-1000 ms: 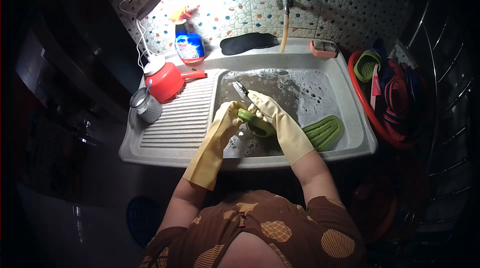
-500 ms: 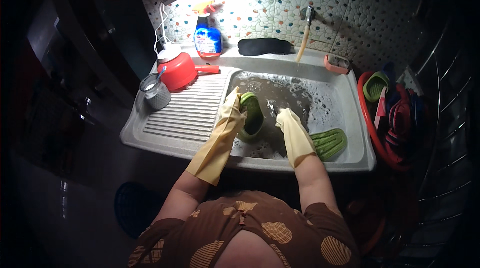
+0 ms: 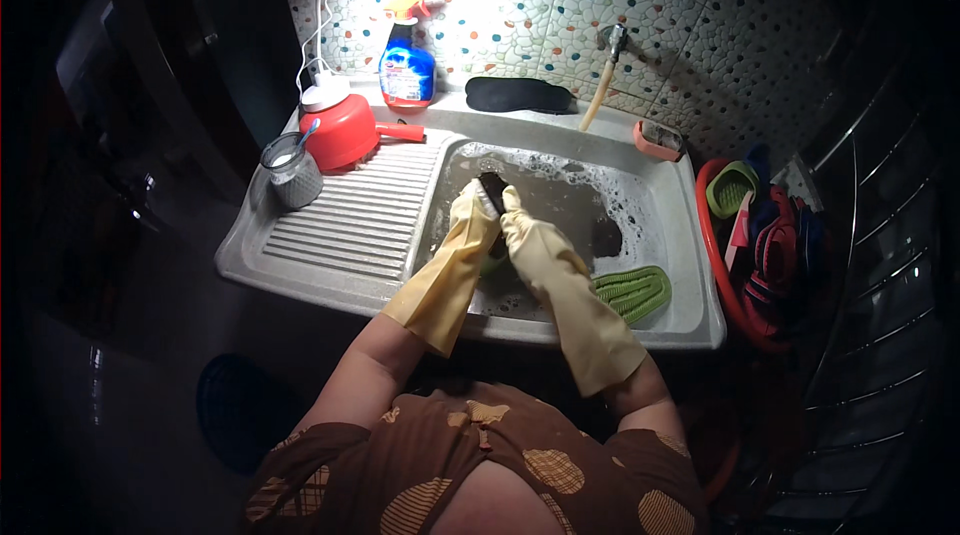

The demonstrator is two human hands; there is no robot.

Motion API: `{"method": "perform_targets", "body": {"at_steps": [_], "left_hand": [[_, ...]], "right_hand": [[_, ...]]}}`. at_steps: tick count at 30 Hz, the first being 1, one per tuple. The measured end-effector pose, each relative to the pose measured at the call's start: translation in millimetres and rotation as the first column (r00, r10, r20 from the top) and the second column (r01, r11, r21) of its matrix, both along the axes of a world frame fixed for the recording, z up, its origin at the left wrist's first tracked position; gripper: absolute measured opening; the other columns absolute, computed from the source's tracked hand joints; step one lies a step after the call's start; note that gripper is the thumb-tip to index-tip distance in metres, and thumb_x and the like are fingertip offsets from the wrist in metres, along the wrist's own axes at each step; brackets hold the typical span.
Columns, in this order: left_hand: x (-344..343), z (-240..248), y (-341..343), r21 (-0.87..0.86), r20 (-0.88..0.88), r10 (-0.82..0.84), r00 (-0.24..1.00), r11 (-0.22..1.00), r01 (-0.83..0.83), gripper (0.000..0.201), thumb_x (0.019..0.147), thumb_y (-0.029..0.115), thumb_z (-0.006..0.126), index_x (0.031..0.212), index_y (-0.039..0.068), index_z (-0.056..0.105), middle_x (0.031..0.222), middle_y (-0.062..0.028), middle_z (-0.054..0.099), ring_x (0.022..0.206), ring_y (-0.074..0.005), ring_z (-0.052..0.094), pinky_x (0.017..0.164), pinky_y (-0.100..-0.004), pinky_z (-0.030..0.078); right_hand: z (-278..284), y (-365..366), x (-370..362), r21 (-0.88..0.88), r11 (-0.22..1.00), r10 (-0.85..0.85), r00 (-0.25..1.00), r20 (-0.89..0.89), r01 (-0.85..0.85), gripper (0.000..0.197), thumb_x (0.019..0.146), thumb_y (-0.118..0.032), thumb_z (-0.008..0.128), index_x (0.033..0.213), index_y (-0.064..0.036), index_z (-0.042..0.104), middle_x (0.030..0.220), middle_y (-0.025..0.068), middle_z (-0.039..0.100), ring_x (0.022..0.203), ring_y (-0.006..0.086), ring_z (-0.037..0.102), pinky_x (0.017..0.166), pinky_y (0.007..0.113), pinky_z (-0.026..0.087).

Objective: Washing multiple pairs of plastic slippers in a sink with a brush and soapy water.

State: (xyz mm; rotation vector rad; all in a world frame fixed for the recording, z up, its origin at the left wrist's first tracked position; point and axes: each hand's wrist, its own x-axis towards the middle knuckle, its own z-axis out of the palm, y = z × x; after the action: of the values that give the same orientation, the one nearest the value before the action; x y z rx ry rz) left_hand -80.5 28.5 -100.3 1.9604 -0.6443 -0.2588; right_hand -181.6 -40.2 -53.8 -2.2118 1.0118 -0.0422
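Observation:
Both my hands wear long pale-yellow rubber gloves and meet over the murky water in the sink (image 3: 685,265). My left hand (image 3: 474,207) and my right hand (image 3: 519,218) are closed around a small dark thing (image 3: 492,183) with a whitish edge; its kind is not clear. Below them a bit of a green rubber shoe (image 3: 493,261) shows, mostly hidden by the gloves and water. Right of my right forearm, a green ridged shoe sole (image 3: 635,293) lies partly in the water at the near right corner.
Left of the basin is a ribbed drainboard (image 3: 345,225) with a red dipper (image 3: 340,133) and a glass jar (image 3: 293,175). Along the back stand a spray bottle (image 3: 407,70), a black insole (image 3: 518,95), a running-hose tap (image 3: 600,95) and a pink soap dish (image 3: 658,140). A red tub (image 3: 722,280) holds footwear.
My right hand has moved left to meet my left hand, and a dark thing now shows between them. The green shoe has dropped lower and is mostly covered. The view has shifted slightly.

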Motion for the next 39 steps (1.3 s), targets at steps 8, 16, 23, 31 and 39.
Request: {"method": "perform_targets", "body": {"at_steps": [8,16,23,31,39], "left_hand": [[18.1,-52.8,-10.6,-0.133,0.173,0.143,0.974,0.984,-0.121,0.018,0.089,0.017,0.056,0.102,0.005,0.062,0.09,-0.0192,0.066,0.08,-0.0329,0.066,0.068,-0.0458,0.05],[14.7,-57.0,-6.0,-0.202,0.405,0.197,0.893,0.972,-0.123,0.033,0.08,0.003,0.057,0.112,0.006,0.062,0.104,-0.0191,0.066,0.096,-0.0368,0.064,0.084,-0.0407,0.052],[6.3,-46.7,-15.6,-0.124,-0.006,0.182,0.983,0.976,-0.181,0.019,0.089,0.012,0.055,0.106,0.005,0.062,0.099,-0.0222,0.066,0.093,-0.0403,0.064,0.078,-0.0416,0.052],[17.1,-66.6,-16.0,-0.455,-0.271,0.093,0.958,0.865,-0.213,0.015,0.085,0.008,0.06,0.099,0.004,0.063,0.087,-0.0162,0.066,0.079,-0.0327,0.065,0.07,-0.0364,0.05],[11.7,-55.7,-5.1,-0.22,0.42,0.195,0.886,0.969,-0.109,0.025,0.087,0.014,0.061,0.111,0.008,0.062,0.099,-0.0179,0.066,0.092,-0.0381,0.063,0.079,-0.0427,0.05]], "right_hand": [[24.1,14.3,11.4,-0.066,0.997,-0.039,0.98,-0.196,0.027,0.082,0.095,-0.069,0.02,0.117,-0.0044,0.065,0.104,0.0201,0.067,0.1,0.033,0.063,0.088,0.041,0.046],[-1.2,-14.2,9.3,-0.025,0.999,-0.039,0.997,-0.066,0.038,0.063,0.097,-0.061,0.024,0.13,-0.0156,0.052,0.106,0.0221,0.066,0.101,0.0344,0.063,0.087,0.043,0.048],[-3.8,-8.1,4.6,0.161,0.984,-0.051,0.983,-0.174,0.079,0.093,0.085,-0.081,0.023,0.129,-0.0058,0.057,0.123,0.0247,0.06,0.119,0.0351,0.055,0.1,0.042,0.042],[26.3,16.9,8.0,0.149,0.989,0.019,1.0,0.002,-0.019,0.095,0.085,-0.082,0.021,0.122,-0.005,0.063,0.123,0.0255,0.06,0.116,0.0313,0.056,0.099,0.041,0.041],[-61.6,-57.5,35.0,0.013,0.989,0.146,0.976,0.161,-0.15,0.059,0.101,-0.054,0.024,0.121,-0.0111,0.06,0.094,0.0227,0.066,0.082,0.0362,0.062,0.08,0.041,0.049]]}}
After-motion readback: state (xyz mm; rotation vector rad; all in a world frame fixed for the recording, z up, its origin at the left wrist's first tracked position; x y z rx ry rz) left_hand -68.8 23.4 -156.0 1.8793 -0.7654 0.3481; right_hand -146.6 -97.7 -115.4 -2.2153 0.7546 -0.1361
